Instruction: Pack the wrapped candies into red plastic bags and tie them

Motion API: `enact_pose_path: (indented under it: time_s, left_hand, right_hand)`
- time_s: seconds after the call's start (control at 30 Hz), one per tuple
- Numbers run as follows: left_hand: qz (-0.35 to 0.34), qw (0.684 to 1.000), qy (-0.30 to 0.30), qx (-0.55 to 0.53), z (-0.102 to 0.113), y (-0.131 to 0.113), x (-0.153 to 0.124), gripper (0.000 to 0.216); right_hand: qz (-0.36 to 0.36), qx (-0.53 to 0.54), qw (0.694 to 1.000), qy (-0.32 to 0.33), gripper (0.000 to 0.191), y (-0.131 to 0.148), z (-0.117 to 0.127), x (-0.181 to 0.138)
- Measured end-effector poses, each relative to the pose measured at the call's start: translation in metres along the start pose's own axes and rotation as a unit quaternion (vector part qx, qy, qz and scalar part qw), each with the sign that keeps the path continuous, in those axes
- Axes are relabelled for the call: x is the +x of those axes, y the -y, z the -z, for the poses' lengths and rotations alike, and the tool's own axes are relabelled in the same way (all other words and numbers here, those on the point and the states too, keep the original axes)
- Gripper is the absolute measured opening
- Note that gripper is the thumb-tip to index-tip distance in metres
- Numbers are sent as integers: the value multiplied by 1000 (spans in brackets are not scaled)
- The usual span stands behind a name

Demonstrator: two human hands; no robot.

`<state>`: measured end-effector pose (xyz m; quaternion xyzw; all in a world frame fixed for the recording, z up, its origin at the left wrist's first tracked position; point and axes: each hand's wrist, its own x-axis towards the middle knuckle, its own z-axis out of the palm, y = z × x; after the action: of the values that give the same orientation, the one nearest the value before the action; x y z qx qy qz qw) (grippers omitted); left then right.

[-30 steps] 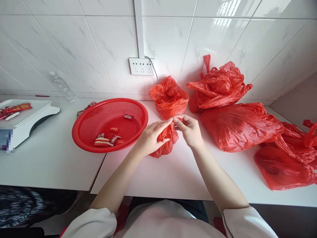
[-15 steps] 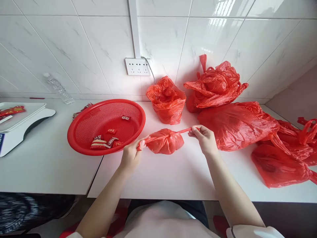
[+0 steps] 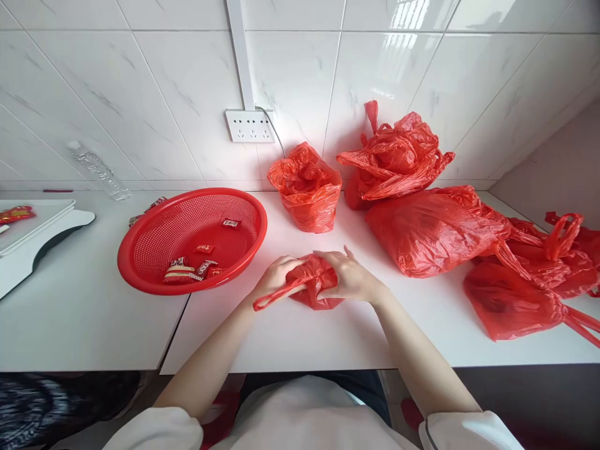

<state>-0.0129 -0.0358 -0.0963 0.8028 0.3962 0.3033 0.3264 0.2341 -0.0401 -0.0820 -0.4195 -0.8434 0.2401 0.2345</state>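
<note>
A small filled red plastic bag (image 3: 317, 294) sits on the white table, gathered to a knot on top. My left hand (image 3: 275, 280) cups its left side, with one of the bag's twisted handles running across the hand toward the wrist. From the right, my right hand (image 3: 356, 279) wraps the bag, thumb in front and fingers over the back, one finger raised. The fingertips behind the bag are partly hidden. Left of my hands stands a red perforated basket (image 3: 140, 275) with several small wrapped snacks (image 3: 179, 274) in it.
An upright red bag (image 3: 312, 206) with a crumpled top stands behind my hands. Several filled red bags (image 3: 435, 234) crowd the right side. Far left are a white scale (image 3: 60, 228) and a clear bottle (image 3: 99, 170). A tiled wall with a socket strip (image 3: 250, 127) closes the back.
Both hands have moved inward from the stretched handle ends to the bag's sides. The handles are no longer pulled taut, and the view has shifted slightly right.
</note>
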Motion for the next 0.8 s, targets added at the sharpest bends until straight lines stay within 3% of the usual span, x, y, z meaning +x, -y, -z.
enact_pose_path:
  time_s: [0.03,0.1,0.17,0.23,0.37,0.47,0.63,0.73,0.8]
  left_hand:
    - [8,1000,-9,-26,-3,0,0,41]
    - [38,997,-31,-59,-7,1,-1,26]
    - [65,995,-40,-70,-7,3,-2,22]
    - [72,994,-39,-77,-8,6,-2,20]
    - [64,993,-49,-88,-12,13,-1,16]
    - [75,992,-44,-88,-14,14,3,18]
    - [116,979,75,-151,-4,5,25,28]
    - [79,965,152,-199,4,-1,39,45]
    - [64,971,155,-170,8,-1,45,47]
  right_hand:
    - [10,-5,1000,10,86,0,-5,1]
    - [22,1,1000,7,58,-3,-12,3]
    - [30,5,999,-11,25,-8,-15,5]
    - [43,0,999,-24,6,-12,-17,6]
    - [72,-4,997,-38,18,-17,-20,7]
    - [55,7,998,-37,19,-16,-19,5]
    - [-41,76,995,-60,19,-3,5,-18]
    - [-123,114,983,-76,42,-5,35,-59]
    - [-219,92,967,-90,51,-17,58,-99]
